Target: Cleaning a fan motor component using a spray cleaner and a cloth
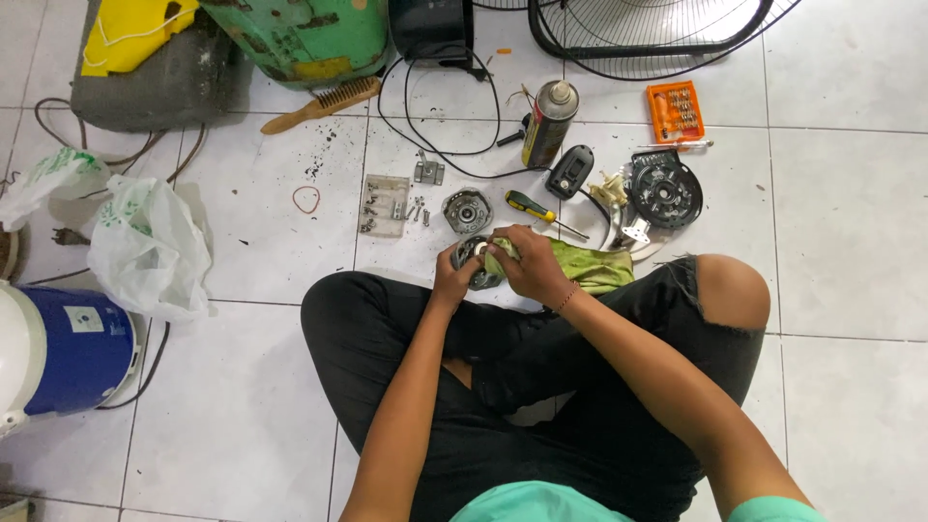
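**Both hands on a metal motor part, green rag pressed against it**

A person sits cross-legged on the white tiled floor [851, 242], black trousers torn at the knee. Just above the middle of the frame, the left hand [454, 275] grips a round grey metal motor part [472, 259] from below, fingers curled around its edge. The right hand [527, 261] is closed on a green rag [590, 269], pushing one bunched end against the top of the part; the rest of the rag trails to the right over the knee.

Just above the hands lies a second round metal housing [467, 210], and beside it a screwdriver [541, 213] with a yellow and black handle. Further up stands a spray can [550, 121], tilted. To the right of centre sit a black round cover [664, 188] and an orange bit case [675, 112]. A small clear bag of screws [384, 205] lies left of the housing, with a red rubber band [306, 200] beyond it. A wooden brush [324, 103] rests in the upper left, a white plastic bag [145, 246] at the left edge, and a fan grille [657, 29] fills the top right.
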